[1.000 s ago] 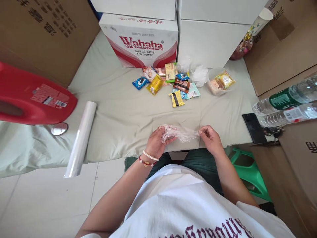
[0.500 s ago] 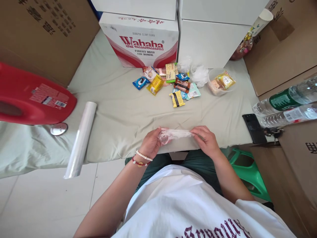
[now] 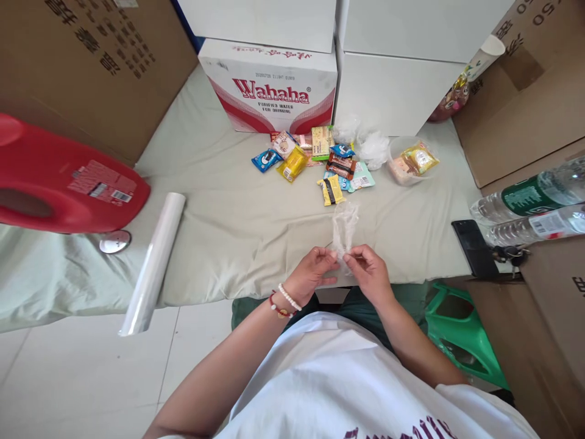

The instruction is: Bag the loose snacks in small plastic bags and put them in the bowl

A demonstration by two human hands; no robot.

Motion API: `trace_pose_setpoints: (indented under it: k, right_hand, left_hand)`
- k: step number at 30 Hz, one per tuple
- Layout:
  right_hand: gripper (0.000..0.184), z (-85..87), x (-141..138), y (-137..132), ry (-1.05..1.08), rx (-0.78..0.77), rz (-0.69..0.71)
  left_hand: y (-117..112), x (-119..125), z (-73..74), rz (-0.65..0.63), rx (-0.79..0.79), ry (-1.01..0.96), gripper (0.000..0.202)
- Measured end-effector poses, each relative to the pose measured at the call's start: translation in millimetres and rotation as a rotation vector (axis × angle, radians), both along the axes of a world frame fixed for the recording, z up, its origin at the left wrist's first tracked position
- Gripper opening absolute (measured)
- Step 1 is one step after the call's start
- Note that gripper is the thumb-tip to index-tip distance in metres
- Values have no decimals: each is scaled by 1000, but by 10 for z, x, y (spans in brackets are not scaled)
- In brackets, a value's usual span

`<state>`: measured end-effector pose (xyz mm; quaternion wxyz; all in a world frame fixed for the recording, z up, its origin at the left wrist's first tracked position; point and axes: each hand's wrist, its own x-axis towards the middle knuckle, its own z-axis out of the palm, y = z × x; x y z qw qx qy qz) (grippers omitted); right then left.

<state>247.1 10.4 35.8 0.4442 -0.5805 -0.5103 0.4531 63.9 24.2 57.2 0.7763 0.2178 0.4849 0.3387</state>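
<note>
The biggest thing before me is the bench, spread with a pale green cloth; I place the rest by the red-and-white Wahaha carton at its back. A brown cardboard box stands to the carton's left as the seated person faces it, a white box just to its right. The red jug is left of the carton and nearer the person. A green stool is well off to the carton's right, below the bench's front edge. Forward and left of the carton lies a roll of film, its near end jutting past that edge.

Right of the carton, a clear bowl holds a few packets. Straight out in front of the carton and a little right, the person's left hand and right hand meet, fingertips close together. Each pinches the crumpled clear plastic, thumb against fingers; it hangs between them and spreads toward the carton, near a yellow packet. A black phone lies far to the carton's right, and beside it, smallest of all, some keys.
</note>
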Motion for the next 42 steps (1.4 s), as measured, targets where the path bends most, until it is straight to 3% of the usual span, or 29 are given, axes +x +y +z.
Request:
trace_pose_setpoints:
  k: [4,10,15,19,22,27,30,34,37,42]
  right_hand:
    - [28,38,-135,61,263,-120,21]
    - [42,41,58,136,465,-242,-112]
    - [50,1,189,161,326,-229,-140]
    - [53,-37,185,294,198,-267,-57]
    - [46,-41,111,410,128,-284,-8]
    - [34,12,1,421,49,-115,-168]
    - [32,61,-39,330,-97,-12,-165]
    - [31,123,-104,211,-164,41,-79]
    - [33,134,-88,166,-100,13,-32]
    - [38,34,139,173,-72,-12,-143]
  left_hand:
    - [55,81,-101,83,42,-44,63]
    - [88,-144,-193,165,-24,-42,54]
    - [63,-227,-209,175,45,32,40]
    - [17,-137,-217,47,195,114,28]
    - [-15,-107,-239,-18,242,127,26]
    - [-4,-235,-204,164,120,215,31]
    - [45,-220,-126,244,102,255,39]
    - [170,15,-99,209,298,439,49]
    - [260,171,-169,138,447,567,28]
    - [292,136,-292,187,350,429,24]
